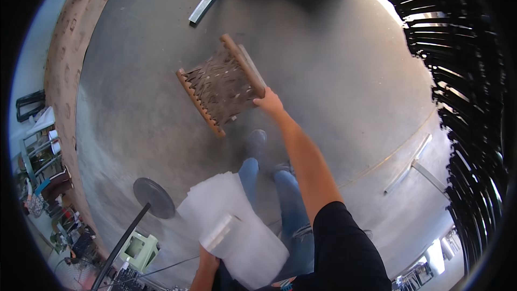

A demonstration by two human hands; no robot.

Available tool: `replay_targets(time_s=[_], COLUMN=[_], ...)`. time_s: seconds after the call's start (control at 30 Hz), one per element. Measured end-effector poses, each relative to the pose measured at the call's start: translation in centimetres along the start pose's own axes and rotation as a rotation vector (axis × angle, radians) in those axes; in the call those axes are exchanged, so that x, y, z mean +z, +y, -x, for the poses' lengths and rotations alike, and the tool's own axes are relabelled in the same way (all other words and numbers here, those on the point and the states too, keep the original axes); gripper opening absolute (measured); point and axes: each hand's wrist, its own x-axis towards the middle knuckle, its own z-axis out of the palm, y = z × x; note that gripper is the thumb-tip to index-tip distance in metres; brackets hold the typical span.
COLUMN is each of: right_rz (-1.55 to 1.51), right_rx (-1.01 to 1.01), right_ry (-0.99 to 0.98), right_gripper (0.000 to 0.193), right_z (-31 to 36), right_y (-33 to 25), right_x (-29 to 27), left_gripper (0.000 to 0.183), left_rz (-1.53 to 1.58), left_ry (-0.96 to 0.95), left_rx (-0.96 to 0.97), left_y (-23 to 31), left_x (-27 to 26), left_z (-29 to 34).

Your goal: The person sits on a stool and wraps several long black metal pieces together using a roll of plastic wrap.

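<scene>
Wrapped around one end of a thick brown bar, my right hand [271, 102] holds a brown two-railed frame with zigzag webbing [219, 82] out ahead, above grey concrete floor [344, 81]. At soft white sheets [256, 253] by my lap, my left hand's [208, 261] fingers are hidden; I cannot tell their grip. The frame is in hand but uncovered; any wrapping, I judge, remains.

Brown criss-cross frame [219, 83] — white sheets [256, 250]

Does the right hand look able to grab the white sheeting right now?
Probably not: the right hand is gripping the brown frame at one corner, though nothing visible blocks the way to the white sheeting.
</scene>
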Motion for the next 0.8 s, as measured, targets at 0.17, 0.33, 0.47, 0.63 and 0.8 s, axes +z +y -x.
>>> replay_targets(time_s=[0.17,0.33,0.47,0.63,0.8], right_rz=[-0.497,-0.284,-0.549,-0.908,-1.616], right_rx=[0.130,0.300,0.322,0.568,0.609], right_ry=[-0.345,-0.148,0.186,0.672,1.041], right_gripper=[0.030,0.037,0.033,0.033,0.014], right_z=[-4.2,7.1,18.4,31.5,45.0], right_y=[0.7,3.2,5.4,14.4,20.8], right_x=[0.6,0.1,-1.7,-2.6,-6.0], left_gripper=[0.035,0.035,0.036,0.036,0.037], left_rz=[-0.130,-0.287,-0.478,-0.733,-0.919], left_ry=[0.005,-0.084,-0.323,-0.482,-0.565], left_rx=[0.050,0.029,0.116,0.226,0.246], left_y=[1.5,3.8,8.6,10.0,8.5], left_x=[0.8,1.9,3.8,6.7,9.9], left_z=[-3.0,-0.1,0.3,1.1,4.2])
